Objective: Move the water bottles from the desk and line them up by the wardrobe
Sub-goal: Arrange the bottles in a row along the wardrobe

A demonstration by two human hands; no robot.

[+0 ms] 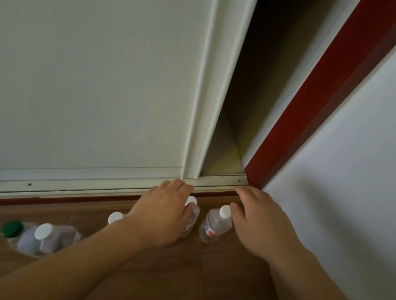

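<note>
Five clear plastic water bottles stood upright on the brown wood-plank floor, in a row along the white bottom track of the white sliding-door wardrobe. At seven o'clock in the view stood the green-capped clear bottle, with the first white-capped clear bottle just beside it at its three o'clock; contact between them could not be confirmed. Further along, towards two o'clock, the half-hidden white-capped bottle showed only its cap and neck behind the left forearm. The left hand lay over the covered white-capped bottle, fingers curled down around its shoulder and holding it, the cap showing at the fingertips. Just beside it, at three o'clock, stood the red-labelled white-capped bottle, apart from its neighbour. The right hand hovered at that bottle's three o'clock, fingers loosely bent and spread, gripping nothing; the thumb tip was close to the cap, and contact could not be determined. The wardrobe door was partly open, with a dark gap at twelve o'clock. A dark red wooden trim bordered the gap, with a plain white wall at three o'clock.
</note>
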